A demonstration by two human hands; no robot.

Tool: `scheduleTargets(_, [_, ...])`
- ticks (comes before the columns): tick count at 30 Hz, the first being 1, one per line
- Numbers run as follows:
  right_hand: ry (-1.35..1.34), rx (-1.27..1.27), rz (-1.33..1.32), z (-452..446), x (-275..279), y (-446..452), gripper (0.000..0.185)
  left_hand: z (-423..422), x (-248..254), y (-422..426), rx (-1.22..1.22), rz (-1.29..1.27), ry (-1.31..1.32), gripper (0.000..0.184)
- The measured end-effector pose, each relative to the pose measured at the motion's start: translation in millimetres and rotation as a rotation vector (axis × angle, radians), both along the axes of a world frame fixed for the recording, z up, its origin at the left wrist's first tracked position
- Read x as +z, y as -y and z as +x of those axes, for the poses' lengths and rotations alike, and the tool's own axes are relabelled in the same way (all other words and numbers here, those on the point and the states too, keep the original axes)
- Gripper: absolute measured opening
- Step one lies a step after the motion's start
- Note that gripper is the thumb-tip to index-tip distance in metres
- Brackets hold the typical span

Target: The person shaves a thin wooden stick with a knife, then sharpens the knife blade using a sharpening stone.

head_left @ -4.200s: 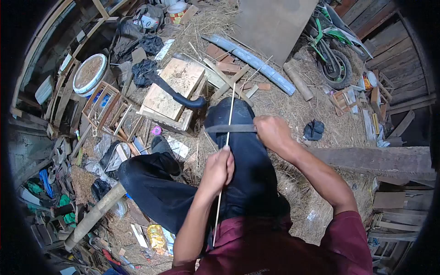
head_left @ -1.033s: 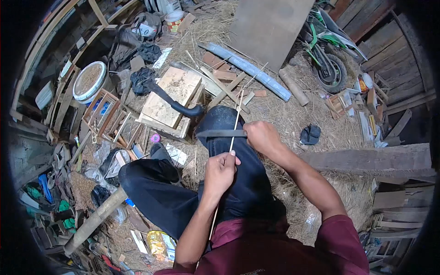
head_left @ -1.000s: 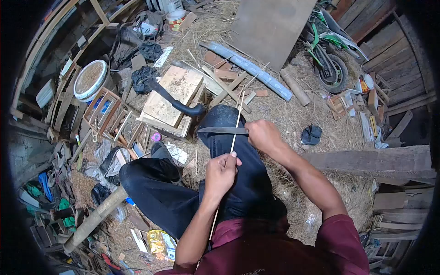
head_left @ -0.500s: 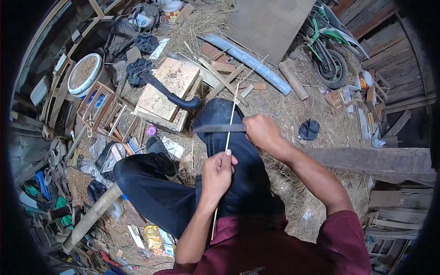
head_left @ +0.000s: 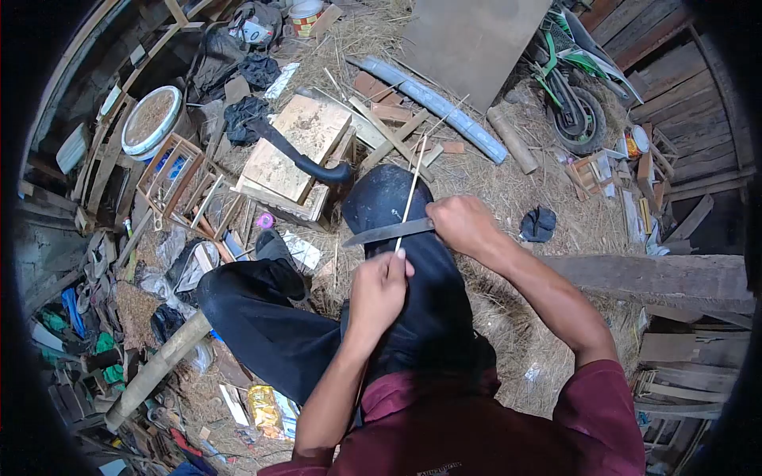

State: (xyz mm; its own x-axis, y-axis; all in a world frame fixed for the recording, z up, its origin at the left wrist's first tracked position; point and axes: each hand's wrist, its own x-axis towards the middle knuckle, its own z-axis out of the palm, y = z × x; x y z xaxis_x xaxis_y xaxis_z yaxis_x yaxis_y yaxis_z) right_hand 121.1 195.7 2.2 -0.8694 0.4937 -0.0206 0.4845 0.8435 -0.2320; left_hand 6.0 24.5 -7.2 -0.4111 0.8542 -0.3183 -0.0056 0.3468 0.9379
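Observation:
A thin pale stick [head_left: 413,185] runs over my dark-trousered knee, pinched lower down between the thumb and fingers of my left hand [head_left: 379,292]. My right hand [head_left: 460,225] is wrapped round the handle end of a knife [head_left: 389,232], hiding the handle. The blade points left and lies across the stick, just above my left thumb. A second, curved blade with a dark handle [head_left: 324,171] rests on a wooden box [head_left: 298,151] to the left of the knee.
Wood scraps and a long grey curved piece [head_left: 432,101] lie on the straw-covered floor ahead. A white-rimmed bucket [head_left: 151,123] and a wooden frame [head_left: 176,178] stand at the left. A motorbike [head_left: 575,95] is at the upper right, above a thick beam [head_left: 651,278].
The knife blade, nearly level half a second ago, now slants down to the left and sits nearer my left thumb. Both hands keep their grips, and the view has shifted slightly.

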Motion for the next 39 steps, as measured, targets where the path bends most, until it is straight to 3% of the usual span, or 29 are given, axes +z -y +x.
scheduleTargets(8, [0.066,-0.124,-0.021,-6,-7,-6,0.013,10,3,27,0.047,-0.054,-0.109,0.037])
scheduleTargets(12, [0.04,-0.108,-0.033,-5,-8,-3,0.014,13,6,59,0.081,-0.119,0.05,0.037])
scheduleTargets(17, [0.083,0.059,0.008,-6,4,-3,0.015,-5,12,8,-0.009,0.006,-0.094,0.039])
scheduleTargets(20, [0.137,0.068,0.015,-7,2,-7,0.016,-7,-1,-13,0.001,0.019,-0.008,0.039])
scheduleTargets(39, [0.037,-0.212,0.026,-1,-10,3,0.013,21,21,75,0.079,-0.122,0.143,0.035])
